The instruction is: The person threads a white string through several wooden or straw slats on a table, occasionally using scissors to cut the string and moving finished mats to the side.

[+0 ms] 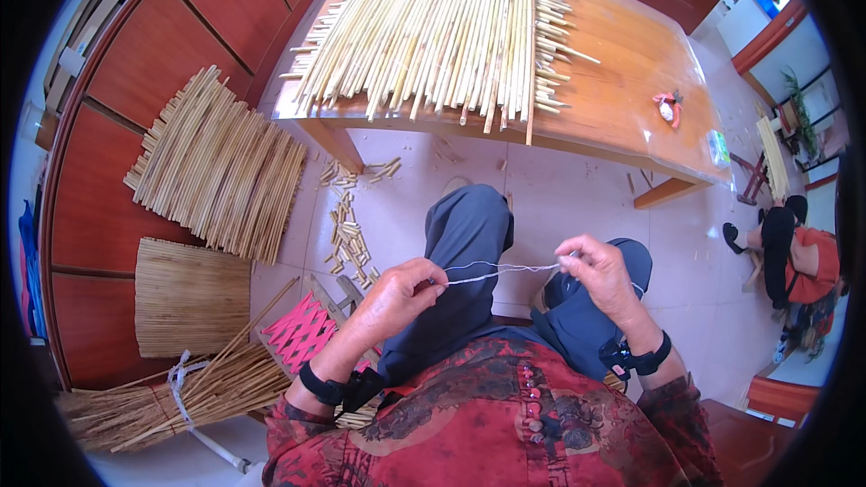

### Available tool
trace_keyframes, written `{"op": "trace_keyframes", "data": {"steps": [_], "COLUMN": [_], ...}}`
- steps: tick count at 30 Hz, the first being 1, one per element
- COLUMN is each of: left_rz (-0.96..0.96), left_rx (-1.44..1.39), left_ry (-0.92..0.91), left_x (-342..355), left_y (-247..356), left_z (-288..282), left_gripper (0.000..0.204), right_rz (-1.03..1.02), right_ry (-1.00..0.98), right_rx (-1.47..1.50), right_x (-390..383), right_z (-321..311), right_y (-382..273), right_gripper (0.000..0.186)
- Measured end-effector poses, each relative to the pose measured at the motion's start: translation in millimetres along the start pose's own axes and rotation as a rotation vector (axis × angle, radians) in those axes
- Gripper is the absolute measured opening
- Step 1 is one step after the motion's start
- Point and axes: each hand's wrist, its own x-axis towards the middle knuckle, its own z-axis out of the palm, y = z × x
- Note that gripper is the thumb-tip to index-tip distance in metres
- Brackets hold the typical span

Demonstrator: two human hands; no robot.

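A thin white string [505, 269] stretches between my two hands above my knees, in two strands that part slightly in the middle. My left hand [408, 293] pinches one end between thumb and fingers. The other end is pinched by my right hand [600, 272], and a bit of string shows beyond its far side near the wrist. Past my knees, a mat of pale reed stalks [424, 32] lies on the wooden table [622, 63], with more stalks sticking out crosswise beneath it.
Two more stalk mats [221, 167] lean against the red cabinets at left. Below them lies a tied bundle of stalks [171, 401], beside a pink woven seat [302, 334]. Cut stalk pieces [350, 234] litter the floor. Red-handled pruners [668, 110] rest on the table. Another person [803, 257] sits far right.
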Motion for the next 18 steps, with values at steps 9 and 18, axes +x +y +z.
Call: {"op": "trace_keyframes", "data": {"steps": [9,18], "left_rz": [-0.094,-0.081], "left_rx": [-0.377,-0.459], "left_ry": [0.062,0.134], "left_x": [16.2,21.2], "left_y": [-25.2,-42.5], "left_z": [-9.5,-6.0], "left_gripper": [0.011,0.012], "right_rz": [0.039,0.02], "right_ry": [-0.024,-0.007], "right_rx": [-0.123,-0.117], "right_x": [-2.9,-2.1], "right_z": [2.6,-0.4], "right_y": [-1.6,9.6], "right_gripper": [0.012,0.012]}}
